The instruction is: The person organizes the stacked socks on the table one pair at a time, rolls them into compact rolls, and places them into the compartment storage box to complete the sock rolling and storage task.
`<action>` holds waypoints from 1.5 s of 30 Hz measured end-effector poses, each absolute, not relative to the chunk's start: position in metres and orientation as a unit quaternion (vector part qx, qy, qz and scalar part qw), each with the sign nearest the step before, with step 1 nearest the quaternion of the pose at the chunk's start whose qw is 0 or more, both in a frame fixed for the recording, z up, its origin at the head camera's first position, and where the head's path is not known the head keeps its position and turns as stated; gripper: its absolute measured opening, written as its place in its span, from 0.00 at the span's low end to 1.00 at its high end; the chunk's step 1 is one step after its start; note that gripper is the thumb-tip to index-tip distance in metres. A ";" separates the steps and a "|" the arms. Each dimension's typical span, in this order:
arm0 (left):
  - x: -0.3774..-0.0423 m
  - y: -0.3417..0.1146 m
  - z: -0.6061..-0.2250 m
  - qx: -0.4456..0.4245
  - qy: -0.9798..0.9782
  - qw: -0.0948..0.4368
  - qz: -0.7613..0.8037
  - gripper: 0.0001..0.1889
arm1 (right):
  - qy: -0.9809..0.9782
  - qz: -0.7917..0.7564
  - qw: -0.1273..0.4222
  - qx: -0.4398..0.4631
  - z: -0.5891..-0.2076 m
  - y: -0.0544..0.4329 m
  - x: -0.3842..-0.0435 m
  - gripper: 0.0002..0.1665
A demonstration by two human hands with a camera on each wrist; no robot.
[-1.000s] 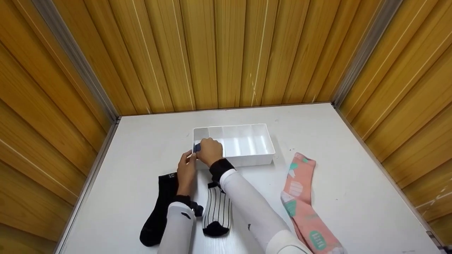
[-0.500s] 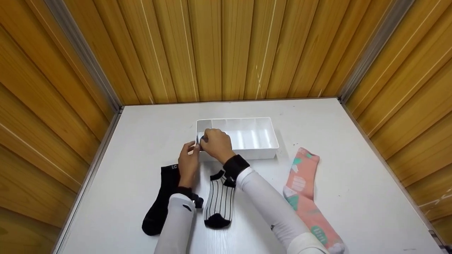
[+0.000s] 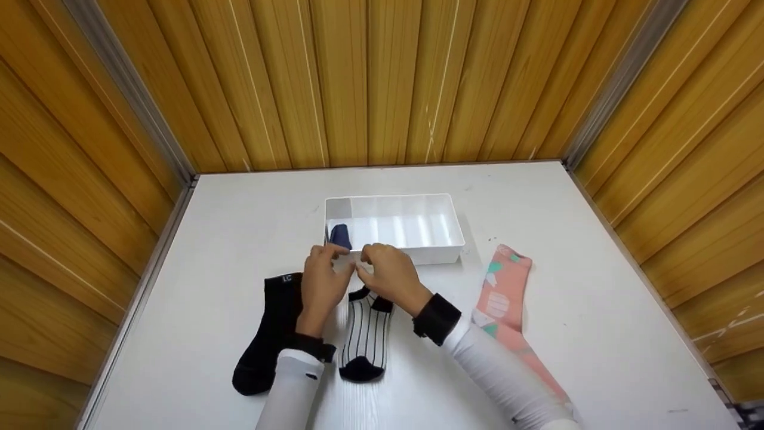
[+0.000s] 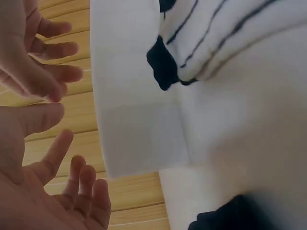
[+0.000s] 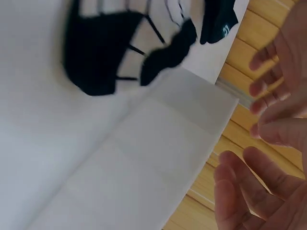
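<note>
A dark blue folded cloth bundle (image 3: 340, 236) lies in the left end of a white box (image 3: 406, 255). Just in front of the box's near wall, my left hand (image 3: 322, 280) and right hand (image 3: 395, 276) hover with their fingertips close together. Nothing shows between the fingers, which look relaxed and spread in the wrist views. Beneath the hands, a white sock with black stripes (image 3: 365, 334) lies on the table, its cuff partly covered by the right hand. A black sock (image 3: 268, 334) is at the left, partly behind the left hand and wrist.
A pink patterned sock (image 3: 504, 292) lies to the right, its lower part overlapped by the right sleeve. The white table (image 3: 597, 334) is enclosed by wood-patterned walls (image 3: 382, 83) at the back and both sides.
The right hand has come out of the box, leaving the dark blue bundle inside. Both hands are now in front of the near wall, over the striped sock's cuff. The socks stay put.
</note>
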State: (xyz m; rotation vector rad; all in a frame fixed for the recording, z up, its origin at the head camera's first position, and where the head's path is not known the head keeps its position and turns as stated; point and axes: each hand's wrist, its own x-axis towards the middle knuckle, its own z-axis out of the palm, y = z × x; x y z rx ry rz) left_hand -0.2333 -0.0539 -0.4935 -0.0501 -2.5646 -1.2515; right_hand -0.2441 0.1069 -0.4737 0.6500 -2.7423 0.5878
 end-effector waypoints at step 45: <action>-0.220 -0.019 -0.509 -0.207 -0.943 -0.046 -0.255 0.12 | -0.957 0.147 -0.007 0.250 -0.514 0.175 -0.196 0.09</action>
